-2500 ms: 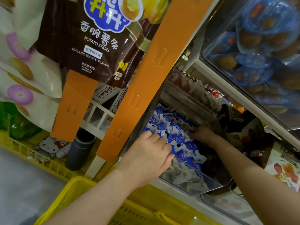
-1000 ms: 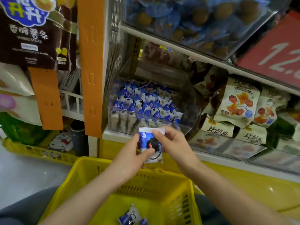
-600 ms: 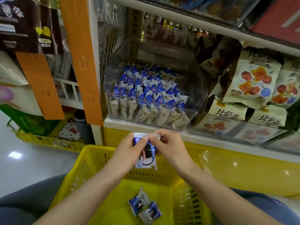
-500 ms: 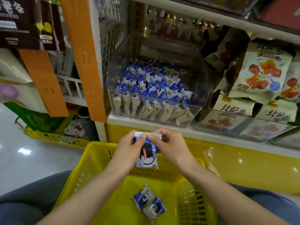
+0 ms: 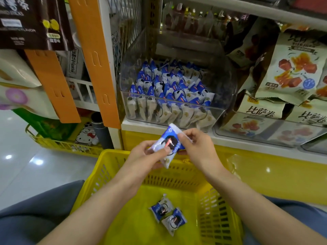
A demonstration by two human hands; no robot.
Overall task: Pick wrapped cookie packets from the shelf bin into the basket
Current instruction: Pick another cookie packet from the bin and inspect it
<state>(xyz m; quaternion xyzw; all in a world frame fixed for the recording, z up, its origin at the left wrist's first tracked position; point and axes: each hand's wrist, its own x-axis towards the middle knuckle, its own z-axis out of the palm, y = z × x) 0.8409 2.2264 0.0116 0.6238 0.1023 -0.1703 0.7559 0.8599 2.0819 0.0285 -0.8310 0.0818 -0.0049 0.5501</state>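
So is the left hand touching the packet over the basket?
Touching. The head view shows the left hand with its thumb pressed on the front of the packet; the right hand pinches the packet's upper right edge.

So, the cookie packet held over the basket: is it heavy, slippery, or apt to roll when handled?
Probably light: the left hand and right hand merely pinch the held packet. Its glossy film likely makes it a little slippery. Two packets lie flat in the basket, so it should not roll.
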